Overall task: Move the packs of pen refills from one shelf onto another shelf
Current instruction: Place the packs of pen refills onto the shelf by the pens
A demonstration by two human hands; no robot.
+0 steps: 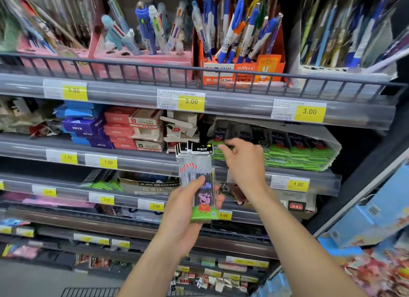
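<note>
A fanned stack of refill packs (197, 181) is gripped upright by the left hand (184, 210). The right hand (244, 161), fingers loosely curled, is held just right of it, before green packs (296, 157) on the second shelf (287, 175).

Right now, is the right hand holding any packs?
No, the right hand reaches empty toward the shelved packs; the left hand holds some.

Bare forearms, sleeveless to frame edge

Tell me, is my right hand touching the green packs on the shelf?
Cannot tell: in the head view the right hand overlaps the green packs, hiding any contact.
</note>
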